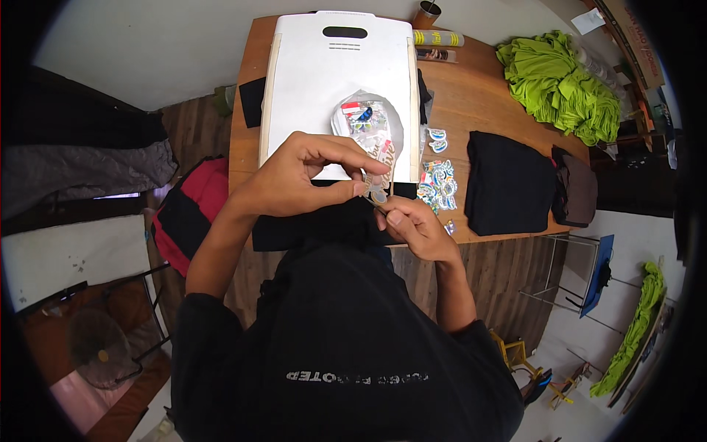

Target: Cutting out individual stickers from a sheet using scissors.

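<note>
My left hand (309, 173) pinches a piece of lettered film (381, 173) with tan script on it, thumb and index finger closing on its left side. At the lower end of that film, my right hand (416, 227) has its thumb and fingers pressed together; a small dark part shows there, too hidden to name. Just beyond the hands, a curled pale sheet (398, 121) with colourful printed designs lies on a white board (302, 81). Cut-out stickers (440, 184) are heaped beside the board, with a few more (437, 140) just beyond them.
The wooden table (471, 96) also carries folded black cloth (508, 184), a brownish folded garment (576, 188) and a lime-green fabric pile (563, 88). A yellow roll (438, 38) and a dark cup (427, 13) stand at the back. Black fabric (317, 225) lies along the near edge.
</note>
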Motion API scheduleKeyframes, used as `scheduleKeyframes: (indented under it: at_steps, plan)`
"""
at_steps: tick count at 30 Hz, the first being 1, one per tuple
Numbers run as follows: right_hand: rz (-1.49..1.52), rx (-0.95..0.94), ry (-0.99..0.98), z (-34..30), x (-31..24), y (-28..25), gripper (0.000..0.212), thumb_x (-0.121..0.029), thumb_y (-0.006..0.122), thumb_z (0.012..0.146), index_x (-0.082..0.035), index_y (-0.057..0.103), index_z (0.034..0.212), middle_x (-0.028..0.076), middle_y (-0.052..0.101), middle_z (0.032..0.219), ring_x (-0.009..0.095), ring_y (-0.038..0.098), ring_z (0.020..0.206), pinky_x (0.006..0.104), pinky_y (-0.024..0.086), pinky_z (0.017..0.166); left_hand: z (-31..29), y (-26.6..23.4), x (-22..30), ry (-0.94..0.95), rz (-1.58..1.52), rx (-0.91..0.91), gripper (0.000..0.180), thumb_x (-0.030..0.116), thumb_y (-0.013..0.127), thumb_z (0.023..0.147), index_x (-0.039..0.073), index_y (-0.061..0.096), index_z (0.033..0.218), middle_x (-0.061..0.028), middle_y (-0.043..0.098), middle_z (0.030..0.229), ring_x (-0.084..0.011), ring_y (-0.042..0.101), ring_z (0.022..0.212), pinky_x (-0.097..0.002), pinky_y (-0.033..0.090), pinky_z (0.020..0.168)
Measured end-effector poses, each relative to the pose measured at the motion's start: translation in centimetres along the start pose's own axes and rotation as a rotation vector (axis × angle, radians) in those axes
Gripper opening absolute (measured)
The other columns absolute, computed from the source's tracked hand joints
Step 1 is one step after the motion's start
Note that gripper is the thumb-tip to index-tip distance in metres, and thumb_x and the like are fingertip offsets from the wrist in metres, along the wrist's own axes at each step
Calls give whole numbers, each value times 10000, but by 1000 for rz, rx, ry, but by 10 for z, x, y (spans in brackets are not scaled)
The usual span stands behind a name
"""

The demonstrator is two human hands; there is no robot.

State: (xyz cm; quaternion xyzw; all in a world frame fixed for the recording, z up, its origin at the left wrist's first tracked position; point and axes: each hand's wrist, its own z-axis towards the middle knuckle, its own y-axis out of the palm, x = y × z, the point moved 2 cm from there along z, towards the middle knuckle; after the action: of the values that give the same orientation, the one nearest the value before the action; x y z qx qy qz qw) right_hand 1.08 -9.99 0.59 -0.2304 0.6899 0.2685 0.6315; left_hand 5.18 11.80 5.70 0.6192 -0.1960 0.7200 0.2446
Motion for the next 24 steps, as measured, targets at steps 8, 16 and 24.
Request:
scheduleKeyframes:
  at_steps: [8, 16, 24]
  plan:
    - [30, 1, 10, -1, 2, 2, 310, -250, 437, 1030, -8, 572, 892, -33, 390, 593, 42, 328, 530, 225, 259, 495, -1, 1, -1, -1, -6, 51, 316, -43, 648, 829, 11, 685, 1138, -119, 702, 1025, -140, 642, 930, -281, 507, 873]
    - [221, 157, -172, 0, 17, 20, 314, -281, 428, 1032, 7, 537, 976, -23, 398, 611, 44, 335, 522, 218, 268, 484, -3, 16, -6, 141, 57, 346, 326, -98, 648, 824, -41, 660, 1144, -136, 662, 1047, -144, 626, 923, -250, 491, 850]
    - [318, 293, -240, 15, 30, 40, 352, -316, 387, 1046, 11, 501, 984, -16, 380, 598, 53, 313, 492, 223, 270, 467, -3, 38, -24, 221, -66, 633, 351, -129, 648, 812, -78, 632, 1160, -145, 646, 1052, -144, 624, 915, -245, 491, 846]
